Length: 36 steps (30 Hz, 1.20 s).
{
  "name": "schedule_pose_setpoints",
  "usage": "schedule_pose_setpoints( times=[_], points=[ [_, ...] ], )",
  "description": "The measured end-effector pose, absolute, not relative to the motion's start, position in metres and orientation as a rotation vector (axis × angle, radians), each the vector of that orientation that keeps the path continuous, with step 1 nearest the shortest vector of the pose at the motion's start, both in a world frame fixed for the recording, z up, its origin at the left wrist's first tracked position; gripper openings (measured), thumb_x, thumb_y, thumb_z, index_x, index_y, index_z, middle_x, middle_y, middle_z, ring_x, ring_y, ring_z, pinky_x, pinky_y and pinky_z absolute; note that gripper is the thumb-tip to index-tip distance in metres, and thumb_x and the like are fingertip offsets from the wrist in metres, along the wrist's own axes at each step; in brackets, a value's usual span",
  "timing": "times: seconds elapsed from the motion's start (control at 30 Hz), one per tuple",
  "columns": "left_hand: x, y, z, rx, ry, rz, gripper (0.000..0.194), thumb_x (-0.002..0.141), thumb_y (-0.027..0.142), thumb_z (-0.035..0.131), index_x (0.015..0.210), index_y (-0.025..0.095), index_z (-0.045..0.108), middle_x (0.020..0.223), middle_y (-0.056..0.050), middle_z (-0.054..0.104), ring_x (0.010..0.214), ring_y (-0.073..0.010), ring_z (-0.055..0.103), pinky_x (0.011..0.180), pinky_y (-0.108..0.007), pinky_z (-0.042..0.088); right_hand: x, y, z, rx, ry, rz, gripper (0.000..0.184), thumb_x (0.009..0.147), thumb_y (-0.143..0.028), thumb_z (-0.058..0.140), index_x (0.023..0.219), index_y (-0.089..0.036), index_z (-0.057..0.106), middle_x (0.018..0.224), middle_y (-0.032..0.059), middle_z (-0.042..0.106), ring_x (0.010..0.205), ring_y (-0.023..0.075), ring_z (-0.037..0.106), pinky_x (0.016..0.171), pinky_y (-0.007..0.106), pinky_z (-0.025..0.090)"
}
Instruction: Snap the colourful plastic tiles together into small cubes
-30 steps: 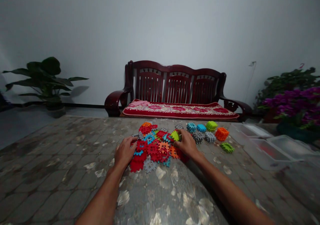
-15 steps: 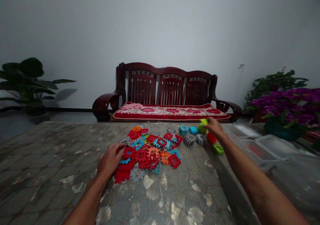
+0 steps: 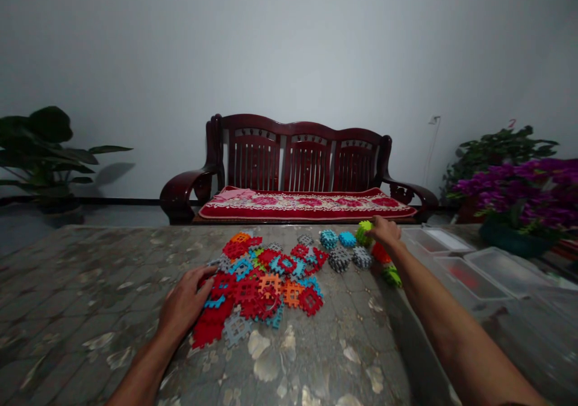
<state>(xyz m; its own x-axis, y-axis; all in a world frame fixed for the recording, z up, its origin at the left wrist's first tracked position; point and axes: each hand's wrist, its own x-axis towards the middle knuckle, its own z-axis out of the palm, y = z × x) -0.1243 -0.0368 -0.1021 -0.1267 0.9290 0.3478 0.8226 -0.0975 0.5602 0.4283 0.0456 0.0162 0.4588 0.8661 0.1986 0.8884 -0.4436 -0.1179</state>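
A loose pile of flat, toothed plastic building pieces (image 3: 247,290) in red, orange, blue and grey lies on the table. My left hand (image 3: 186,297) rests at the pile's left edge, thumb and fingers apart, fingertips beside the grey and red pieces. Farther right, my right hand (image 3: 385,232) pinches a lime-green toothed piece (image 3: 364,232) at the top of a small lime-green stack; its fingertips are partly hidden. Near it are neat stacks: teal (image 3: 329,238), blue (image 3: 347,239), grey (image 3: 339,259), lighter grey (image 3: 362,257), orange-red (image 3: 382,253) and another lime-green one (image 3: 392,276).
Clear plastic boxes and lids (image 3: 474,279) stand at the table's right side, beside a pot of purple flowers (image 3: 519,195). A patterned cover lies over the table (image 3: 325,358). Beyond it is a dark wooden bench (image 3: 307,153) with a red cushion; a leafy plant (image 3: 49,147) is at left.
My right hand has lowered the lime-green piece onto the lime-green stack. My left hand stays by the pile; the view has shifted slightly.
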Motion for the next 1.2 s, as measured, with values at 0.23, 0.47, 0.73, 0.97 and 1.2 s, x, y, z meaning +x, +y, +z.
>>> schedule_pose_setpoints(
  times=[0.23, 0.47, 0.73, 0.97, 1.2],
  points=[
    [-0.125, -0.036, -0.103, 1.955, 1.989, 1.007, 0.049, 0.090, 0.047, 0.042, 0.116, 0.024, 0.077, 0.130, -0.009, 0.073, 0.122, -0.0271, 0.067, 0.111, -0.045, 0.049, 0.431, 0.046, 0.013, -2.478, -1.491, -0.183, 0.055, 0.077, -0.038, 0.080, 0.128, -0.022, 0.068, 0.127, 0.0168, 0.073, 0.124, 0.0377, 0.062, 0.100, 0.048, 0.047],
    [-0.118, -0.041, -0.096, 1.934, 2.037, 0.953, 0.044, 0.092, 0.040, 0.044, 0.119, 0.025, 0.075, 0.134, -0.010, 0.071, 0.125, -0.0268, 0.065, 0.111, -0.046, 0.049, 0.375, 0.029, 0.001, -1.765, -1.664, 0.148, 0.041, 0.086, -0.024, 0.061, 0.125, -0.020, 0.071, 0.119, 0.0106, 0.077, 0.109, 0.0250, 0.072, 0.097, 0.039, 0.055],
    [-0.111, -0.044, -0.086, 1.930, 2.052, 0.930, 0.038, 0.094, 0.032, 0.048, 0.119, 0.024, 0.074, 0.134, -0.008, 0.072, 0.125, -0.0239, 0.065, 0.111, -0.040, 0.049, 0.236, -0.013, -0.010, -1.869, -2.240, 0.063, 0.044, 0.103, -0.033, 0.046, 0.140, -0.013, 0.059, 0.141, 0.0197, 0.065, 0.135, 0.0293, 0.056, 0.114, 0.042, 0.041],
    [-0.104, -0.053, -0.078, 1.939, 2.018, 0.920, 0.043, 0.101, 0.033, 0.035, 0.126, 0.023, 0.069, 0.138, -0.010, 0.069, 0.131, -0.0251, 0.060, 0.116, -0.047, 0.044, 0.199, -0.006, -0.005, -2.169, -2.222, 0.148, 0.049, 0.106, -0.046, 0.040, 0.133, -0.012, 0.063, 0.136, 0.0259, 0.066, 0.127, 0.0375, 0.063, 0.104, 0.050, 0.048],
    [-0.076, -0.066, -0.065, 1.960, 2.167, 0.710, 0.049, 0.102, 0.042, 0.040, 0.139, 0.020, 0.063, 0.152, -0.019, 0.056, 0.138, -0.0323, 0.054, 0.118, -0.053, 0.037, 0.200, -0.003, -0.009, -2.180, -2.143, 0.272, 0.042, 0.101, -0.039, 0.045, 0.123, -0.014, 0.071, 0.133, 0.0220, 0.069, 0.123, 0.0328, 0.066, 0.099, 0.041, 0.050]
  ],
)
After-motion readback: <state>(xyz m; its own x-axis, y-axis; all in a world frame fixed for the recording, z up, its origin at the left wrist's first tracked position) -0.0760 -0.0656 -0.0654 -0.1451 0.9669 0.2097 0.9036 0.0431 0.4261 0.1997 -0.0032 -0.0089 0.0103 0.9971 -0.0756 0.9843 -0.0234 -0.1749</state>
